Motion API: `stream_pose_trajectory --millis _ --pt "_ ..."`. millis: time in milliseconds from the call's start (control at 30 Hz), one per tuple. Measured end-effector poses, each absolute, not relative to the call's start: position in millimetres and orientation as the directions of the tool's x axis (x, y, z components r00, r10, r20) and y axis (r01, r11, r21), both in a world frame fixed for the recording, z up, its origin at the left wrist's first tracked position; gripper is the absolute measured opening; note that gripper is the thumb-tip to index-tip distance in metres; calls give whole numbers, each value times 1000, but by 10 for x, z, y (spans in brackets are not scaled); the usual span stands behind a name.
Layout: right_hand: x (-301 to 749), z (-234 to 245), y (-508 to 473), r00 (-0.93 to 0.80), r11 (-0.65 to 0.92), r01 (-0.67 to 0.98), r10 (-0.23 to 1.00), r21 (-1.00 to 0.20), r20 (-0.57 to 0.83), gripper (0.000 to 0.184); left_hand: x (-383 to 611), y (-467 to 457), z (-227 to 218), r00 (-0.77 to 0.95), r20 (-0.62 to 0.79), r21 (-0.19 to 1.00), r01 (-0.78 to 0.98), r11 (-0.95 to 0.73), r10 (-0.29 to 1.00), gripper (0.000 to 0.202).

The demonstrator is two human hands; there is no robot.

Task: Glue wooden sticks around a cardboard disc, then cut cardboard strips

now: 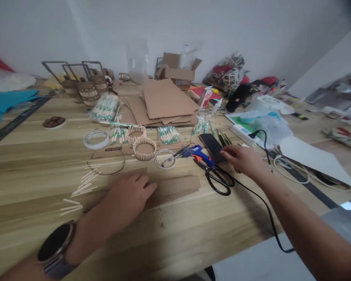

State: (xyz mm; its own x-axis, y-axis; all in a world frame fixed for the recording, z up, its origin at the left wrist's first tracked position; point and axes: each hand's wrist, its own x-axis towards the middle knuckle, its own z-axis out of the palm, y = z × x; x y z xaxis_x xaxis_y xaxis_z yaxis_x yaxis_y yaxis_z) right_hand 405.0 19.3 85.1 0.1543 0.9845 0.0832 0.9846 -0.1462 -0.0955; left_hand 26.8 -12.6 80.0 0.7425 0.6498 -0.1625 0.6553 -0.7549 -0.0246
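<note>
My left hand (124,201), a watch on its wrist, is open and palm down over a cardboard strip (179,185), with its fingers loosely bent; some blur shows on it. My right hand (241,158) is closed, fingertips together, at the right edge of a black phone (212,146) and over the lower part of the utility knives (222,136). What its fingers hold, if anything, is hidden. Left of it lie a blue hot glue gun (199,153) and black-handled scissors (218,179). Two rings edged with short sticks (144,149) stand further left.
Loose sticks (86,181) lie by a thin curved strip (111,171). Tape rolls (96,139), bagged sticks (105,107) and stacked cardboard sheets (166,99) sit beyond. Lantern-like models (89,93) stand at back left. A black cable (266,201) runs beneath my right forearm.
</note>
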Motion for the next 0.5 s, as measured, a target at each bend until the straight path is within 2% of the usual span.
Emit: stream_pose_trajectory --millis 167,333,500 --pt "4301 788 -26 229 -217 964 971 -154 64 30 141 92 707 708 -48 -113 697 -708 705 38" --pt "4500 802 -105 352 -338 935 923 -110 154 32 10 179 522 662 -23 -204 731 -651 750 38" --pt "4658 763 -88 425 -418 905 894 -79 139 30 -98 211 425 661 67 -168 746 -645 747 35"
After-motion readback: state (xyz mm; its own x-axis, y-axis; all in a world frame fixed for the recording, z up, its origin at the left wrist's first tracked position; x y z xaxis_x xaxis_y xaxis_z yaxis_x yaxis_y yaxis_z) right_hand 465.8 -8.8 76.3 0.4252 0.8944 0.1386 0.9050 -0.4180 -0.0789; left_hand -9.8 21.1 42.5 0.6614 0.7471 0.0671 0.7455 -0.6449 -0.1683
